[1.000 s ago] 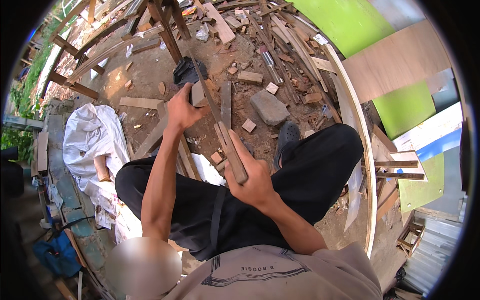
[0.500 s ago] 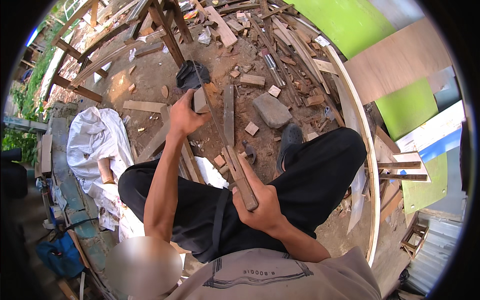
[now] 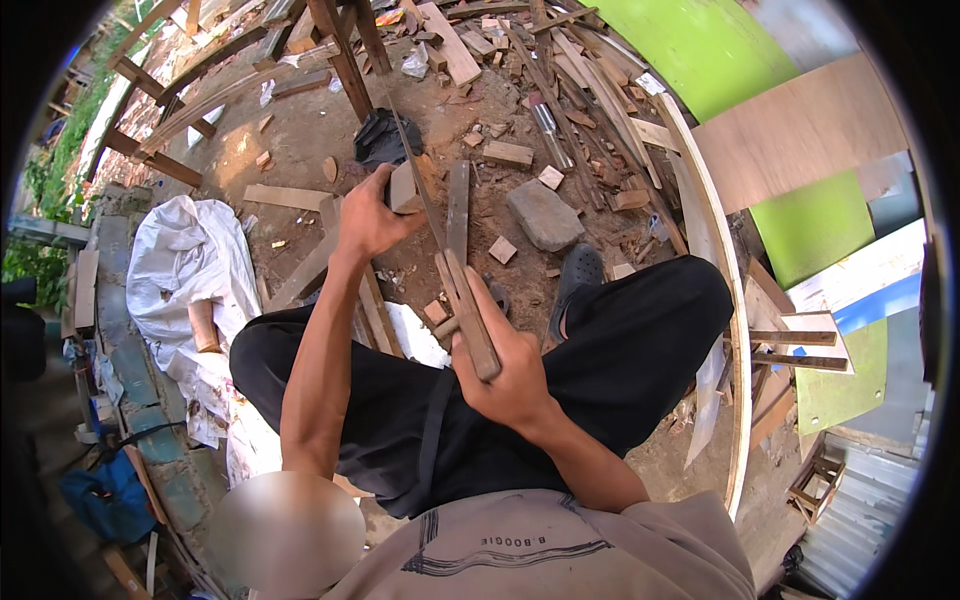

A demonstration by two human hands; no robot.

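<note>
My right hand is wrapped round the wooden handle of a handsaw in front of my lap. Its thin blade runs forward and slightly left, past the cut end of a piece of wood. My left hand grips that wood close beside the blade, thumb stretched toward the saw. Blade and wood look to be touching, but how deep any cut goes is hidden. Just beyond the wood lies a crumpled black plastic bag on the dirt.
A grey stone block and small wood offcuts lie ahead. A dark plank lies right of the blade. At the left a white sack drapes beside a low block wall. Long timber strips and green panels stand along the right.
My right hand has pushed the saw forward and slightly left, so its handle is nearer the wood. My left hand keeps its grip on the wood.
</note>
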